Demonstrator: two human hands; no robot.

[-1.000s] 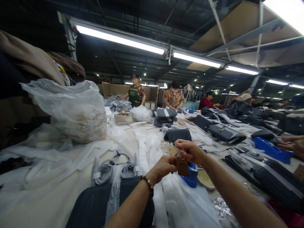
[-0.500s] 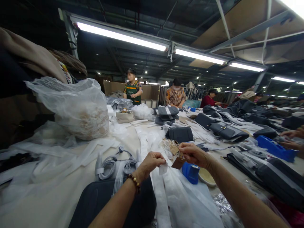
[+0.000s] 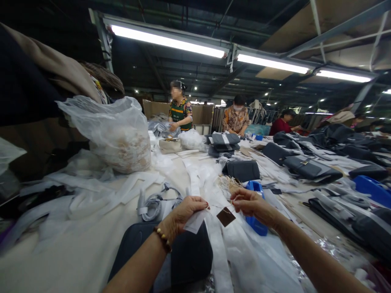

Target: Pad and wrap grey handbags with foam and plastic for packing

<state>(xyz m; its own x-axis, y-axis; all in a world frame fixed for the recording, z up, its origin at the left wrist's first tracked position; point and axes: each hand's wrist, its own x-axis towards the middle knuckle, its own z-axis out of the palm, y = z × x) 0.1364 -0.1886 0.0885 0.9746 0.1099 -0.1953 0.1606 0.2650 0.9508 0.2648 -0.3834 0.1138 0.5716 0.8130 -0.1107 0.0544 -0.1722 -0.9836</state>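
My left hand (image 3: 190, 209), with a beaded bracelet at the wrist, pinches a small white tag (image 3: 195, 221) above the right part of a dark bag (image 3: 134, 248). My right hand (image 3: 252, 203) is to the right, thumb and forefinger together on a thin string. A brown square tag (image 3: 226, 216) hangs on the string between the two hands. Coiled, wrapped grey straps (image 3: 151, 206) lie behind the dark bag. A blue tape dispenser (image 3: 256, 221) stands partly behind my right hand.
A big clear plastic bag (image 3: 122, 138) stands at the left. Wrapped dark bags (image 3: 311, 167) cover the right side. White strips (image 3: 220, 252) lie in front of me. Across the table are people, one in a green apron (image 3: 179, 116).
The view has turned left, so things sit further right. The brown tag now hangs apart from the tag bundle, and the white tag shows larger below my left fingers.
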